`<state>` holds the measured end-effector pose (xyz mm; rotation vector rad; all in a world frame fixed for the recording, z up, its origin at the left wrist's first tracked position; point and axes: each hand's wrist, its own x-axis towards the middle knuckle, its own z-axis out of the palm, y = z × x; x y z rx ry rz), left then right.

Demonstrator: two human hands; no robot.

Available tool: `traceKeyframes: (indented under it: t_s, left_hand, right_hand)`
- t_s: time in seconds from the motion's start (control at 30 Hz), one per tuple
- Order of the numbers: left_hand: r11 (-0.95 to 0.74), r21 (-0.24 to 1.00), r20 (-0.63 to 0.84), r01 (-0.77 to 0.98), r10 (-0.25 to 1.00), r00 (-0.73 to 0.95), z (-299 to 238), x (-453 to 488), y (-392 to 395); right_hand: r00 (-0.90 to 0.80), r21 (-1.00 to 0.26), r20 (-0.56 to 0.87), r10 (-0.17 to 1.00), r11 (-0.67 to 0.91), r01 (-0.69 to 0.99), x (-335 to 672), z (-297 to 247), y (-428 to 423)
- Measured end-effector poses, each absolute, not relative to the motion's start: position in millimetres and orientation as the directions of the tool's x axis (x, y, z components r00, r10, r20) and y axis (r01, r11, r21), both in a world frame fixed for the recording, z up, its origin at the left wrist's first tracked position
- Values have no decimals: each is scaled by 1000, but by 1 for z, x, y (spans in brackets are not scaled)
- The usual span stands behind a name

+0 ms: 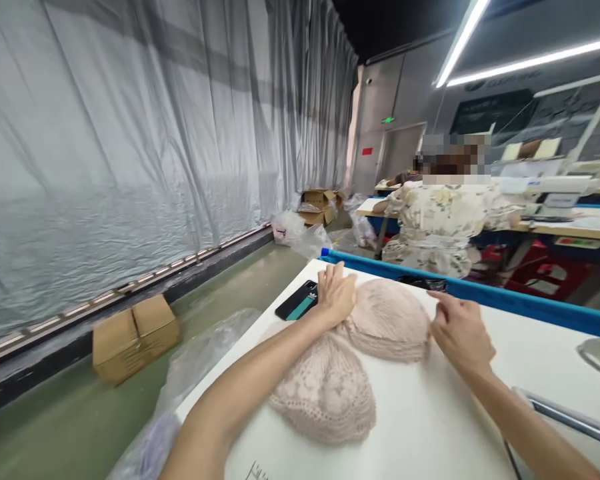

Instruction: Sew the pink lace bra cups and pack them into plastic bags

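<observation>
Two pale pink crocheted caps lie on a white table point(430, 427). The far cap point(391, 320) sits between my hands; the near cap point(326, 393) lies closer to me, partly under my left forearm. My left hand point(336, 291) rests flat on the far cap's left edge with fingers stretched out. My right hand point(461, 328) lies on the cap's right edge, fingers extended and slightly curled. Neither hand grips anything that I can see.
A dark phone point(298, 301) lies just left of my left hand near the table's corner. A blue rim point(505, 298) runs along the table's far edge. A person in a floral top point(443, 223) sits beyond. A cardboard box point(134, 337) and plastic bags lie on the floor at left.
</observation>
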<state>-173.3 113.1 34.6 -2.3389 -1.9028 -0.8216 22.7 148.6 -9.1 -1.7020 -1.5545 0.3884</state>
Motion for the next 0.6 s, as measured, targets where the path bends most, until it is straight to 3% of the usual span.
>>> traceKeyframes:
  t_s: [0.13,0.23,0.43,0.6]
  left_hand:
    - [-352,302,321,886,913,253,59,-185,44]
    - [-439,322,198,839,898,393,50,-192,-11]
    - [-396,382,180,835,918,352,15,-194,-40]
    - [-351,539,239,766,935,260,17,-199,-35]
  right_hand:
    - [-284,-636,413,865,497,589,18,-6,88]
    - [-549,-570,398,735,667,480,7,-15,41]
    - [-597,-459,389,702,709,535,-4,-34,6]
    - [-569,-419,423,705,709,567,1,-33,-4]
